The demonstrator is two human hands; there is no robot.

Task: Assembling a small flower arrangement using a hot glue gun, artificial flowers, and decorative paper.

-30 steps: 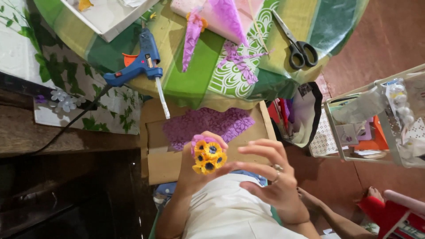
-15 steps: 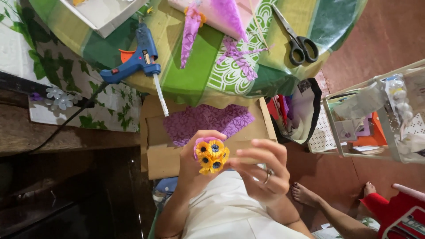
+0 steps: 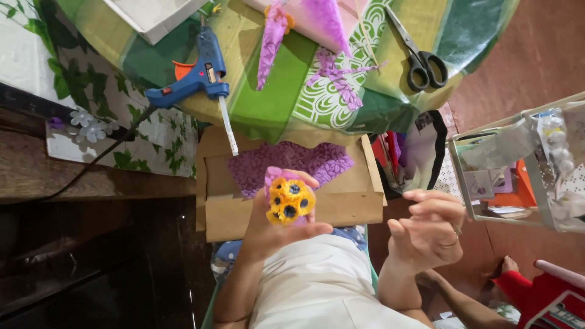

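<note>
my left hand (image 3: 268,228) grip closed round small bouquet (image 3: 289,201), yellow flowers in purple wrap, held before cardboard box (image 3: 292,207). right hand (image 3: 429,234) beside, fingers loosely curled, empty. step judged: inspecting bouquet. glue gun (image 3: 195,79), scissors (image 3: 420,58) on table (image 3: 268,116) beyond grip.

open gap btwn hands, cardboard box (image 3: 341,204) close behind, wire basket (image 3: 487,183) rt

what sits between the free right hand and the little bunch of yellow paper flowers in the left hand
Nothing visible does. The left hand holds the small bunch of yellow paper flowers with dark centres; the right hand is empty, fingers loosely curled, off to the side. Between them shows only the brown cardboard box lying behind, not in the gap.
</note>
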